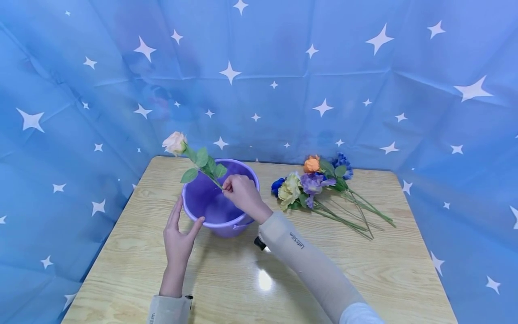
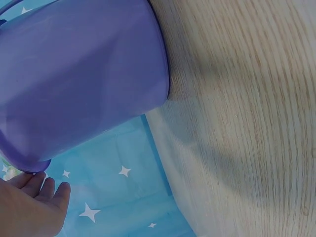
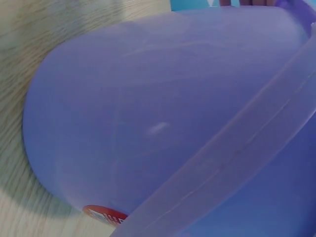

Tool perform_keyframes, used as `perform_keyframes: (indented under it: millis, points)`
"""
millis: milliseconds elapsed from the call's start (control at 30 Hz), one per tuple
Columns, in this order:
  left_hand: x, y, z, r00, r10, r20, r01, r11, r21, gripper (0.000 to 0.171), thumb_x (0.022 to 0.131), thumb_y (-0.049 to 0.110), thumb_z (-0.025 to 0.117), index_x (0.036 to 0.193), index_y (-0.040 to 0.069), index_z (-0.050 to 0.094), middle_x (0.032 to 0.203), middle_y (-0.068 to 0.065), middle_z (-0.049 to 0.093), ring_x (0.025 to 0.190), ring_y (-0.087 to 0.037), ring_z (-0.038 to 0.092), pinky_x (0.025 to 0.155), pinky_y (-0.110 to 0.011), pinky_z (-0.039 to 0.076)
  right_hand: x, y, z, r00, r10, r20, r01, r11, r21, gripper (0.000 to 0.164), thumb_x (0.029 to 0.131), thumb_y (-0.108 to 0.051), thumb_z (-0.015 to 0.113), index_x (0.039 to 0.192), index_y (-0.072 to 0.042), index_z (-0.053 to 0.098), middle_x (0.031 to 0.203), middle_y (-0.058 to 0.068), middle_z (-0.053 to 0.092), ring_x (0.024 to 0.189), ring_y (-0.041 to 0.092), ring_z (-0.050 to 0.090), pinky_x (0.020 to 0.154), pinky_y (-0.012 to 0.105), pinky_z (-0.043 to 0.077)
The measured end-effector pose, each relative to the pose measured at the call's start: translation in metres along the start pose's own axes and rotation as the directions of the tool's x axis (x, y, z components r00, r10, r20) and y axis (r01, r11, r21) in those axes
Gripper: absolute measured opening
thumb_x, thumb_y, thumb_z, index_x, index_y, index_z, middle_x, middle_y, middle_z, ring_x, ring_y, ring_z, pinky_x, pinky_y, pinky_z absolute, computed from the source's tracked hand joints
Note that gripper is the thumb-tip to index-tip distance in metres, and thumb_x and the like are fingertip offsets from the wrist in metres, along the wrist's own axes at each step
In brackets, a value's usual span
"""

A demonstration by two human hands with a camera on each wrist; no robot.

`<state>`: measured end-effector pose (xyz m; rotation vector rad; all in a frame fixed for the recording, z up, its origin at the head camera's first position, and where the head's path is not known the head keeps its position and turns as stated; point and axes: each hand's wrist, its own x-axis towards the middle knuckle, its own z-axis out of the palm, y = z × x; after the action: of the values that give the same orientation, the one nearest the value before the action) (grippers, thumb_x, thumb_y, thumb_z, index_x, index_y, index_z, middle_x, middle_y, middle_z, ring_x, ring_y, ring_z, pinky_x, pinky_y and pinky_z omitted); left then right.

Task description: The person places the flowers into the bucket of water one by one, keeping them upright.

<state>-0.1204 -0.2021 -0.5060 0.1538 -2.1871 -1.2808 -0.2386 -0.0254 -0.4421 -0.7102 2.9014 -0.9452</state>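
A purple bucket [image 1: 229, 229] stands upright on the table, its inside facing up toward the head view. Over its mouth, my right hand [image 1: 244, 193] pinches the green stem of a white rose [image 1: 175, 143]. The bloom leans out past the far left of the rim, and the leaves hang above the opening. My left hand [image 1: 179, 238] rests against the bucket's near left rim, fingers and thumb spread. In the left wrist view the fingertips of that hand [image 2: 34, 205] meet the rim. The right wrist view shows the bucket's side and handle [image 3: 222, 163]; the right hand is out of sight there.
Right of the bucket lies a pile of artificial flowers: an orange rose [image 1: 312, 164], a pale yellow bloom [image 1: 289, 191], a purple one [image 1: 313, 184] and blue ones [image 1: 343, 165]. Their stems point toward the table's right side. A starred blue curtain [image 1: 283, 99] hangs behind the wooden table [image 1: 364, 279].
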Motion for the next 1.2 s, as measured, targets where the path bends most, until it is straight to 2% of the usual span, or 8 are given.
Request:
perform_keyframes:
  millis: [167,267,700,833,1067,1133,1200]
  points:
    - [0.0003,0.0001,0.0002,1.0,0.01,-0.006,-0.01,1.0,-0.009,0.081,0.076,0.013,0.086,0.147,0.009,0.049,0.148,-0.02,0.051,0.14,-0.037,0.047,0.12,-0.014,0.031,0.0004,-0.0005,0.0011,1.0,0.015,0.014,-0.015,1.0,-0.011,0.006,0.091,-0.018,0.073,0.092,-0.013,0.074,0.09,-0.003,0.074,0.083,0.01,0.068,0.075,0.02,0.058]
    - [0.0004,0.0006,0.0003,1.0,0.018,-0.009,-0.019,1.0,-0.012,0.08,0.076,0.012,0.086,0.147,0.008,0.049,0.148,-0.021,0.051,0.139,-0.037,0.047,0.118,-0.01,0.03,0.0004,-0.0009,0.0015,0.999,0.026,0.022,-0.026,1.0,-0.015,0.005,0.09,-0.018,0.073,0.092,-0.013,0.074,0.091,-0.002,0.074,0.084,0.01,0.068,0.076,0.021,0.058]
    - [-0.0002,0.0007,0.0003,1.0,0.009,-0.014,-0.009,1.0,0.007,0.08,0.075,0.012,0.086,0.146,0.008,0.05,0.148,-0.021,0.052,0.139,-0.038,0.048,0.122,-0.025,0.034,-0.0008,-0.0022,0.0024,0.999,0.025,0.036,-0.022,0.997,-0.068,0.004,0.09,-0.018,0.073,0.091,-0.015,0.076,0.09,-0.004,0.074,0.083,0.011,0.067,0.075,0.023,0.058]
    - [-0.0004,0.0005,0.0003,1.0,0.007,-0.01,-0.007,1.0,0.013,0.08,0.076,0.013,0.086,0.146,0.007,0.05,0.148,-0.019,0.052,0.139,-0.036,0.048,0.121,-0.019,0.033,-0.0022,-0.0026,0.0012,1.0,0.017,0.005,-0.017,1.0,-0.024,0.004,0.09,-0.016,0.073,0.092,-0.013,0.075,0.091,-0.002,0.073,0.083,0.01,0.067,0.074,0.02,0.058]
    - [-0.0004,0.0014,0.0,1.0,0.006,-0.008,-0.005,1.0,0.006,0.079,0.076,0.012,0.085,0.146,0.006,0.05,0.149,-0.019,0.051,0.139,-0.039,0.047,0.122,-0.026,0.034,-0.005,-0.001,0.0003,0.994,-0.024,-0.107,0.035,0.994,0.107,0.006,0.089,-0.013,0.075,0.092,-0.009,0.072,0.091,0.002,0.072,0.082,0.012,0.068,0.072,0.015,0.057]
    - [-0.0002,0.0013,0.0,1.0,0.003,-0.005,-0.003,1.0,0.008,0.079,0.076,0.012,0.085,0.146,0.006,0.049,0.149,-0.018,0.051,0.139,-0.037,0.047,0.122,-0.022,0.033,-0.005,-0.0004,0.0005,0.992,-0.026,-0.125,0.043,0.99,0.131,0.006,0.088,-0.013,0.075,0.091,-0.009,0.072,0.091,0.003,0.072,0.082,0.012,0.068,0.071,0.015,0.057]
    - [-0.0001,0.0015,-0.0004,1.0,-0.001,0.0,0.001,1.0,0.01,0.079,0.077,0.013,0.085,0.147,0.007,0.049,0.149,-0.017,0.051,0.14,-0.036,0.047,0.122,-0.022,0.033,-0.0051,-0.0007,0.0003,0.991,-0.027,-0.135,0.048,0.987,0.151,0.007,0.088,-0.013,0.076,0.092,-0.008,0.072,0.091,0.003,0.072,0.082,0.013,0.068,0.071,0.015,0.057]
